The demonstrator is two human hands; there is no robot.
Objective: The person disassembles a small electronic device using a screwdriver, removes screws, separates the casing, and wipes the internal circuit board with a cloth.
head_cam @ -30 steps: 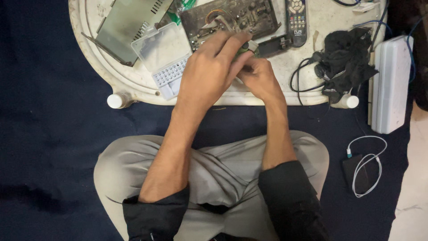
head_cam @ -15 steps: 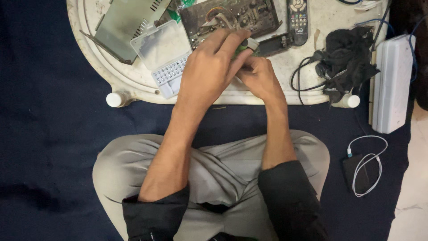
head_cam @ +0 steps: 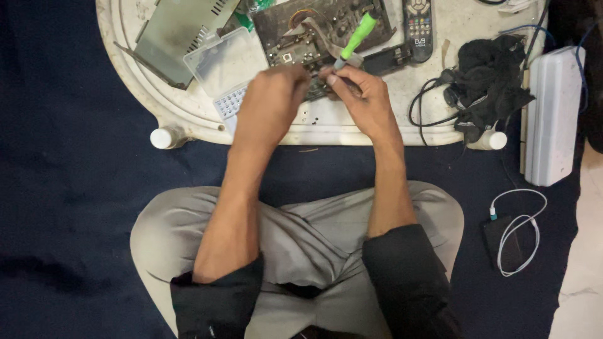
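A dark circuit board lies on a white low table in front of me. My right hand grips a green-handled screwdriver, its handle pointing up and away over the board. My left hand is curled next to it at the board's near edge, fingertips close to the right hand's; what it pinches, if anything, is hidden. My crossed legs in grey trousers fill the lower middle.
A grey metal cover and a clear plastic case lie at the table's left. A black remote, black cables and cloth sit at the right. A white box and a phone with white cable rest on the dark blue floor.
My left hand has pulled back off the board towards me, uncovering it. The right hand has lifted, and the green screwdriver now shows above it.
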